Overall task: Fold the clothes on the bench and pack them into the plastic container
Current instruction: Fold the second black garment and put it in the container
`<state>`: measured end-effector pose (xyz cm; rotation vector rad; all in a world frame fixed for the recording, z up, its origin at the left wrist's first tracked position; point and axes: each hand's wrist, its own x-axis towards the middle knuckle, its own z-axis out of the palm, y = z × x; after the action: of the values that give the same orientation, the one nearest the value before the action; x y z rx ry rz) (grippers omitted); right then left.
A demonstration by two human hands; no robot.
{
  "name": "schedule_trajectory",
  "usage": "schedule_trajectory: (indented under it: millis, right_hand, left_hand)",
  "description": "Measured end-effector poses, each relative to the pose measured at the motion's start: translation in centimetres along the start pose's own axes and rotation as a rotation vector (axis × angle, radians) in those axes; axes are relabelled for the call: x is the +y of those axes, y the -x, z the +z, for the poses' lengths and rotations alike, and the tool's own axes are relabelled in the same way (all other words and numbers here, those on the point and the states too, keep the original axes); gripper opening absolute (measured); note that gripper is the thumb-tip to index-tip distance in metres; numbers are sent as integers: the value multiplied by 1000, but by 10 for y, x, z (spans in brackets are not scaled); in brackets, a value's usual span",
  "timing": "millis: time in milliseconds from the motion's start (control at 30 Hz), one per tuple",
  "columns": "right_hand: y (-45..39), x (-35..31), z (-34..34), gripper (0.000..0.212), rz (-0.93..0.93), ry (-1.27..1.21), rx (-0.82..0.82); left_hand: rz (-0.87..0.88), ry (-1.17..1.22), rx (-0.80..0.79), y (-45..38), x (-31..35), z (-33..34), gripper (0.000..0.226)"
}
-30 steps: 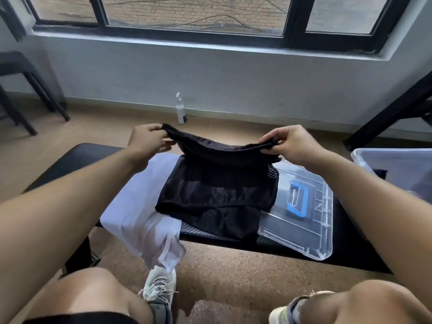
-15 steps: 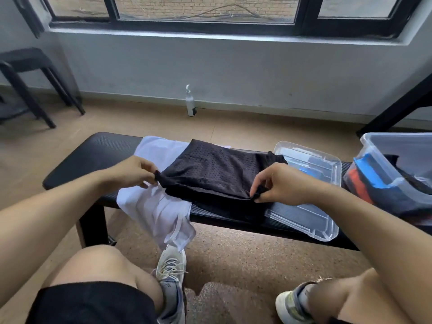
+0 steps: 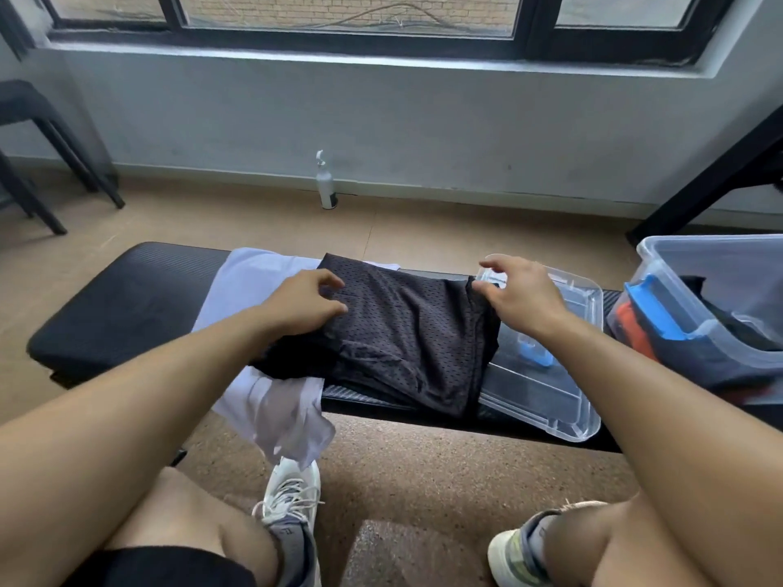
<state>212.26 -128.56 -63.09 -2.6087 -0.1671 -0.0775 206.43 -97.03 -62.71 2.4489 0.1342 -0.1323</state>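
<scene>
Black mesh shorts (image 3: pixel 406 332) lie folded flat on the black bench (image 3: pixel 118 307), partly over a white garment (image 3: pixel 254 290) that hangs off the front edge. My left hand (image 3: pixel 305 302) rests on the shorts' left side with relaxed, slightly bent fingers. My right hand (image 3: pixel 517 294) hovers at the shorts' right edge, fingers spread and holding nothing. The clear plastic container (image 3: pixel 720 264) stands at the right end with folded dark, orange and blue clothes inside.
The container's clear lid (image 3: pixel 551 396) with a blue latch lies on the bench right of the shorts. A white bottle (image 3: pixel 326 184) stands on the floor by the wall. Black chair legs (image 3: pixel 55 175) are at far left, a black table leg (image 3: pixel 712 180) at right.
Both hands brought the shorts' held edge down and towards me, folding them on the bench. They then let go and moved up to the shorts' far part.
</scene>
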Motion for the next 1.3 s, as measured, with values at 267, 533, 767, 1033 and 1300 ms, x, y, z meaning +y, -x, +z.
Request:
schedule_trajectory:
  millis: [267, 533, 767, 1033, 1300]
  right_hand:
    - [-23, 13, 14, 36, -27, 271, -163]
    - [-26, 6, 13, 32, -114, 82, -191]
    - [-27, 9, 13, 19, -181, 105, -193]
    - [-21, 19, -3, 35, 82, -30, -153]
    - [-17, 8, -5, 36, 109, 118, -169]
  left_hand:
    - [251, -404, -65, -11, 17, 59, 73]
    - [409, -437, -96, -16, 33, 79, 77]
    - [419, -456, -114, -15, 33, 85, 79]
    - [395, -446, -160, -12, 30, 82, 86]
    - [429, -461, -231, -7, 37, 87, 101]
